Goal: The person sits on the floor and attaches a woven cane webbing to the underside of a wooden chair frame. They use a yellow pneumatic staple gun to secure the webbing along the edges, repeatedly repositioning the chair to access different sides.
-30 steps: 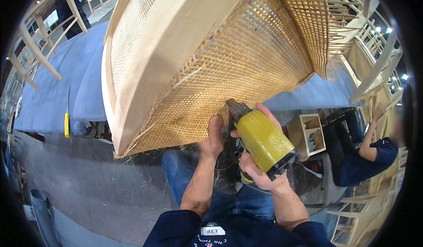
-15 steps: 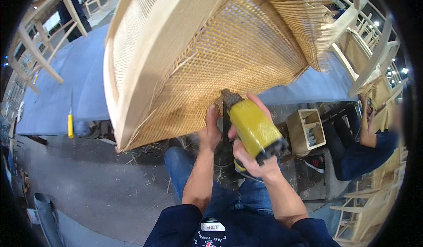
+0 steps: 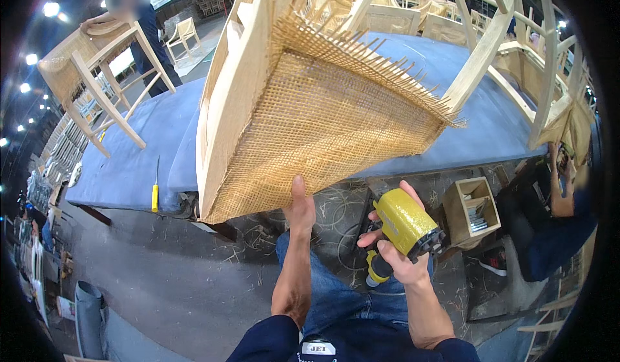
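A pale wooden chair frame (image 3: 242,97) rests tilted on the blue-covered table, with woven cane webbing (image 3: 336,113) stretched across it. Loose cane ends fringe the webbing's far edge. My left hand (image 3: 300,210) grips the near edge of the webbing, thumb on top and the other fingers hidden beneath. In my right hand (image 3: 405,264) is a yellow pneumatic staple gun (image 3: 402,223), gripped by its handle. Its dark nose points toward the table, apart from the webbing and below its near right edge.
A yellow-handled screwdriver (image 3: 155,197) lies at the left on the blue table (image 3: 139,126). An open wooden box (image 3: 468,217) with metal strips stands at right. Beside it a co-worker's arm (image 3: 560,187) works on cane. Another person (image 3: 152,58) stands behind a chair (image 3: 129,107) at far left.
The staple gun has moved right and away from the webbing's near edge, where its nose was beside my left thumb. The view has tilted up. My left hand still holds the edge.
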The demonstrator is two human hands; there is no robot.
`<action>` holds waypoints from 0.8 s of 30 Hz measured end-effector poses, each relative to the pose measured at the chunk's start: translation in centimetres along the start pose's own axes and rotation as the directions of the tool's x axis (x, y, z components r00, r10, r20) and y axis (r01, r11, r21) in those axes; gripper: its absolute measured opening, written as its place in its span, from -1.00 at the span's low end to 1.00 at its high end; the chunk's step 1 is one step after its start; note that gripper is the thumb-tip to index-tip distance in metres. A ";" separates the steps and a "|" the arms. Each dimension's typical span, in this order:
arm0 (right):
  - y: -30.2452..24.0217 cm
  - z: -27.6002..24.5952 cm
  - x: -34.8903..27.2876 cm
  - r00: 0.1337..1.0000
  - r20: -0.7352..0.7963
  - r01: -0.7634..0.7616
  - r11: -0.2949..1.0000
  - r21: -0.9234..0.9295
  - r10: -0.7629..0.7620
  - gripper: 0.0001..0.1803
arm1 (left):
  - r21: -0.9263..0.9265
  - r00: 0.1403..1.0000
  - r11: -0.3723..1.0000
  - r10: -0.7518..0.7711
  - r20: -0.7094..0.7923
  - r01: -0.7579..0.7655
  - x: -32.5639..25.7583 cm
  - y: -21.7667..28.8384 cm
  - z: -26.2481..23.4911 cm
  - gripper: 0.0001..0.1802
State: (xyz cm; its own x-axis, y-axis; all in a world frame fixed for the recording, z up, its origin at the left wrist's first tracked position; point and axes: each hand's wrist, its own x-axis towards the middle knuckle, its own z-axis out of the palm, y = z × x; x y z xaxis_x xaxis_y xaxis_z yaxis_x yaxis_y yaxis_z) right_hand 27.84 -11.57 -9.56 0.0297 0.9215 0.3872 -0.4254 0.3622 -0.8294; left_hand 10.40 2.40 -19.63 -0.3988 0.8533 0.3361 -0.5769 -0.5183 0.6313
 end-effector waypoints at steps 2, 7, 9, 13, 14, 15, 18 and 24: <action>0.0 -1.0 0.1 0.998 0.034 -0.054 0.999 0.007 0.053 0.03 | -0.072 0.998 0.996 0.051 0.030 -0.049 0.1 -0.2 -0.1 -0.50; 2.4 -2.5 -0.8 0.986 -0.055 -0.150 0.978 0.146 0.159 0.06 | -0.113 0.957 0.973 -0.220 -0.187 0.202 -0.7 -0.1 0.2 -0.49; 3.6 -3.3 -0.9 0.985 -0.073 -0.143 0.980 0.137 0.154 0.06 | -0.208 0.924 0.936 -0.327 -0.200 0.286 -0.8 -0.3 1.2 -0.48; 5.4 -3.3 -1.5 0.972 -0.078 -0.208 0.964 0.164 0.223 0.07 | -0.238 0.945 0.925 -0.320 -0.063 0.297 -4.2 -0.6 1.1 -0.42; 5.3 -3.6 -1.5 0.965 -0.083 -0.235 0.960 0.151 0.249 0.07 | -0.187 0.956 0.942 -0.290 -0.042 0.277 -5.6 -1.5 1.3 -0.40; 5.2 -3.8 -1.5 0.965 -0.076 -0.234 0.956 0.176 0.250 0.08 | -0.179 0.953 0.942 -0.298 -0.053 0.285 -6.5 -2.2 1.1 -0.34; 4.0 -4.5 -1.3 0.973 -0.096 -0.193 0.968 0.159 0.210 0.07 | -0.103 0.958 0.952 -0.285 0.043 0.288 -7.2 -3.0 3.5 -0.31; 1.7 -5.3 -1.3 0.975 -0.171 -0.114 0.980 0.166 0.142 0.09 | -0.356 0.973 0.907 -0.228 0.030 0.224 -2.8 -5.0 8.4 -0.37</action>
State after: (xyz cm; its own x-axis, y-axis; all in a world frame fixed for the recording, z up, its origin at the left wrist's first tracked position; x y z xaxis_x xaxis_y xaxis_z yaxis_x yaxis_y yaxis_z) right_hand 31.87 -11.38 -13.61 0.1234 0.9739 0.1903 -0.5702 0.2266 -0.7896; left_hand 20.36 3.11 -17.81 -0.2353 0.9504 0.2035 -0.8663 -0.3000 0.3993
